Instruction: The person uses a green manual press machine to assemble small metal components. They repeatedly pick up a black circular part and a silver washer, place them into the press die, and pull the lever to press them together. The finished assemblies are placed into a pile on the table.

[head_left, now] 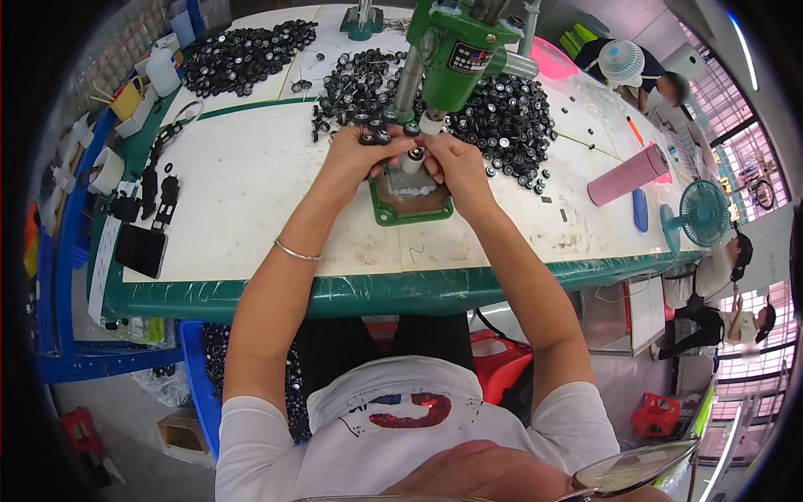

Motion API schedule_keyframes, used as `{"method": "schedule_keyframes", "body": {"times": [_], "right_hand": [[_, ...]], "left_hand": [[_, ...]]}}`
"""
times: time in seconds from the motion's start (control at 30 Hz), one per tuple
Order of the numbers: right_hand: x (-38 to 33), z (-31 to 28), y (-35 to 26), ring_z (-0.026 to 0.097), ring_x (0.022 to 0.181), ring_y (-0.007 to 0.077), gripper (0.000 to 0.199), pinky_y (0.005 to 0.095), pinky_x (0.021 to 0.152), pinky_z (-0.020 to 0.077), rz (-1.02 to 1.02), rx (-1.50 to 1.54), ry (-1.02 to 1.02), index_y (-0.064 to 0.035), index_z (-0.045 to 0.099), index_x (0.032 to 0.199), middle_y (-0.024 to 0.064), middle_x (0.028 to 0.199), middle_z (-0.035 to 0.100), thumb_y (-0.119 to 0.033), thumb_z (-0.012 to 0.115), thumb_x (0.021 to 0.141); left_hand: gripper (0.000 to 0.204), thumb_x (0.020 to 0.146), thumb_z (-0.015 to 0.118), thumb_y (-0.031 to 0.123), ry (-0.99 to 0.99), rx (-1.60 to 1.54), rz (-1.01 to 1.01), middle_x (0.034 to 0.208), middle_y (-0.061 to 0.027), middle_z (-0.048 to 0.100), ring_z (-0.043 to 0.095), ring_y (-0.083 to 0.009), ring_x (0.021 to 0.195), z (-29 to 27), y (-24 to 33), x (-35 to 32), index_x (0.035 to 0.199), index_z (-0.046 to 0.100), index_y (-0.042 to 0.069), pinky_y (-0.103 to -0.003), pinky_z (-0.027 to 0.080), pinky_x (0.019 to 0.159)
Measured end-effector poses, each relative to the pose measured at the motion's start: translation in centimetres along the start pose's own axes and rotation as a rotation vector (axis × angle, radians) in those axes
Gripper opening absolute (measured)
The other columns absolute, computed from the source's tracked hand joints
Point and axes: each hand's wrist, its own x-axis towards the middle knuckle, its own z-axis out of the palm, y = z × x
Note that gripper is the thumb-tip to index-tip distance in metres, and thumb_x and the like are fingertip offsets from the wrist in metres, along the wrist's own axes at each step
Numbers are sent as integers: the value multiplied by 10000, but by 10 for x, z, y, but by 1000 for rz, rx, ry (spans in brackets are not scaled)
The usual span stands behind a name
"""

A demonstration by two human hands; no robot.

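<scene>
Several black wheels (381,136) hide part of the left hand (350,157).

The press (447,88) is green, the tumbler (626,175) pink.

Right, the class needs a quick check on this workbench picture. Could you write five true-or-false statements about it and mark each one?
1. The left hand and the right hand are both at the press, above its base. True.
2. The press is mainly yellow. False: it is mainly green.
3. The bracelet is on the right arm. False: the bracelet is on the left arm.
4. The small round parts heaped on the table are mostly black. True.
5. The pink bottle is to the left of the press. False: the pink bottle is to the right of it.
</scene>
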Motion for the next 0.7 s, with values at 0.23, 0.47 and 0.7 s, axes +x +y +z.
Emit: {"method": "schedule_keyframes", "body": {"times": [0.23, 0.47, 0.7], "right_hand": [[3, -36, -22, 455, 573, 43, 300, 191, 502, 349, -63, 7, 130, -39, 684, 1051, -44, 704, 525, -286, 547, 949], [61, -78, -119, 561, 754, 137, 297, 263, 751, 450, -352, 224, 122, -3, 619, 1018, 56, 936, 597, -253, 468, 965], [109, -37, -245, 411, 387, 70, 309, 209, 342, 308, -299, 306, 52, -149, 553, 740, -39, 551, 472, -385, 519, 936]], "left_hand": [[258, 715, 811, 124, 23, -2, 43, 745, -29, 666, 581, -77, 621, 15, 3, -5, 911, 690, 8, -223, 461, 601], [269, 693, 824, 108, 66, 5, 100, 827, -33, 682, 625, -103, 747, 22, -6, 3, 907, 685, 22, -242, 502, 714], [246, 693, 812, 95, 86, 1, 103, 824, -50, 705, 631, -94, 734, 20, -6, 4, 901, 710, 12, -247, 499, 722]]}}
